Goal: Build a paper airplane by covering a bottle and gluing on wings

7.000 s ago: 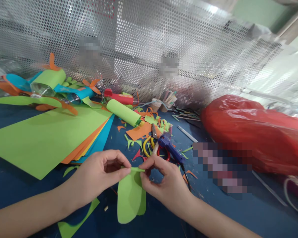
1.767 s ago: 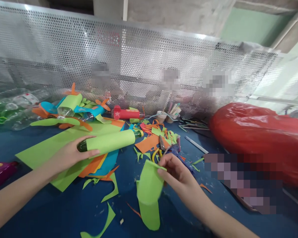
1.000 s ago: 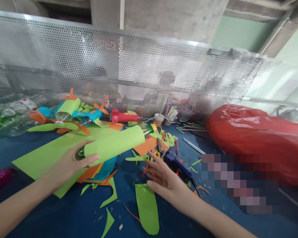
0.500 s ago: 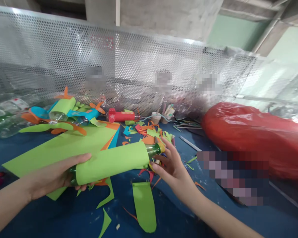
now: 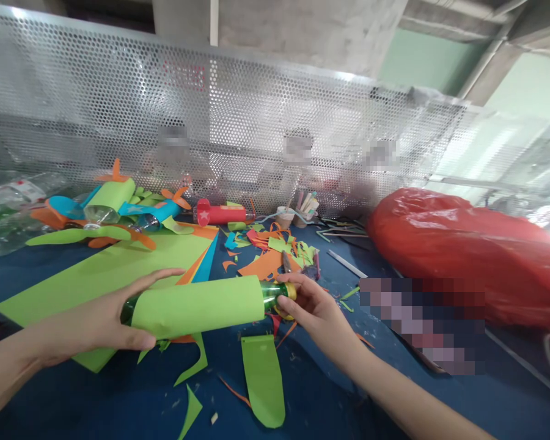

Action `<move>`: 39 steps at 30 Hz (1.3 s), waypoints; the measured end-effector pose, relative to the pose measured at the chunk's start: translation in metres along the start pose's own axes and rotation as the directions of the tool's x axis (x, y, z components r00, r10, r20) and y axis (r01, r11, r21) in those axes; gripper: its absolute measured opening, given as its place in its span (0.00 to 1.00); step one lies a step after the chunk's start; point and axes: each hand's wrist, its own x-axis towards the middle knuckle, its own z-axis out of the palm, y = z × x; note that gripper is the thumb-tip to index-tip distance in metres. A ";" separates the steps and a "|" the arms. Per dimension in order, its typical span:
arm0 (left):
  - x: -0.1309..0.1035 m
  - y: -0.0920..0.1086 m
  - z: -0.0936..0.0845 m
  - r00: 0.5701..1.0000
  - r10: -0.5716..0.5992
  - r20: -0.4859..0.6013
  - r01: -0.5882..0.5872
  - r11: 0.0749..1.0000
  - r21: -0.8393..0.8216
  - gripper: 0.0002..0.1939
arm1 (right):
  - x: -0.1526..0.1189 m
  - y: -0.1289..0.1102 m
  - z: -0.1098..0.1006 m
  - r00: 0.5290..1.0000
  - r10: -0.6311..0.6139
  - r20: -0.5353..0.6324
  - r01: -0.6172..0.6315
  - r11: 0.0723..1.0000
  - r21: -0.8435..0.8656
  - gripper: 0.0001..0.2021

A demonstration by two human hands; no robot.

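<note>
The left hand (image 5: 98,318) grasps the base end of a green plastic bottle sleeved in lime-green paper (image 5: 197,305), thumb under and fingers (image 5: 158,276) laid over the top; the right hand (image 5: 309,302) pinches the neck end at the yellow cap (image 5: 289,291). The bottle lies level, held above the blue tabletop (image 5: 311,391) at the middle of the view, base toward 9 o'clock and cap toward 3 o'clock.

The paper sleeve looks loose (no glue line or tape shows), so a turn of the right hand's fingers could let it unwind or slide toward the cap. Pressure from the left hand could crease it.

Directly below, at 6 o'clock, a rounded lime-green paper tab (image 5: 262,379) lies flat on the tabletop; a lowered bottle could crush or shift it. At 9 o'clock the stack of green, orange and blue paper sheets (image 5: 105,269) sits just under the left hand and could be dragged.

Hard to make out: the sleeve's seam, the bottle's underside, and the left palm's contact. The tools among the orange and green paper scraps (image 5: 275,250) at 12 o'clock are partly covered by the right hand. A red plastic bag (image 5: 458,244) at 3 o'clock hides what is behind it, and a patch beside it is blurred.
</note>
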 end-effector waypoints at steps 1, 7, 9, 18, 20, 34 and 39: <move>0.002 -0.001 -0.002 0.999 -0.032 0.022 0.031 0.998 0.055 0.44 | 0.001 -0.001 -0.002 1.000 -0.016 0.006 0.016 0.999 -0.040 0.19; 0.009 -0.002 -0.016 0.983 -0.179 -0.045 0.181 0.982 0.054 0.41 | 0.012 -0.011 -0.038 0.935 -0.310 -0.175 0.098 0.698 -0.709 0.15; 0.012 -0.003 -0.017 0.970 -0.222 -0.095 0.218 0.975 -0.053 0.46 | 0.013 -0.012 -0.054 0.943 -0.311 -0.119 0.011 0.386 -0.922 0.14; 0.023 -0.009 -0.005 0.973 -0.207 -0.102 0.176 0.951 -0.254 0.52 | 0.009 0.008 -0.069 0.995 0.100 0.032 0.035 -0.028 -0.999 0.10; 0.023 -0.012 -0.005 0.971 -0.213 -0.107 0.185 0.956 -0.226 0.51 | 0.008 0.006 -0.066 0.993 0.094 0.070 0.075 -0.053 -0.996 0.07; 0.010 0.001 0.015 0.982 -0.179 -0.058 0.145 0.917 -0.371 0.40 | -0.025 -0.030 -0.010 0.952 -0.292 0.091 0.288 0.753 -0.592 0.10; 0.009 -0.001 0.018 0.981 -0.193 -0.001 0.175 0.891 -0.420 0.39 | -0.036 -0.020 -0.003 0.908 -0.399 0.124 0.364 0.609 -0.705 0.17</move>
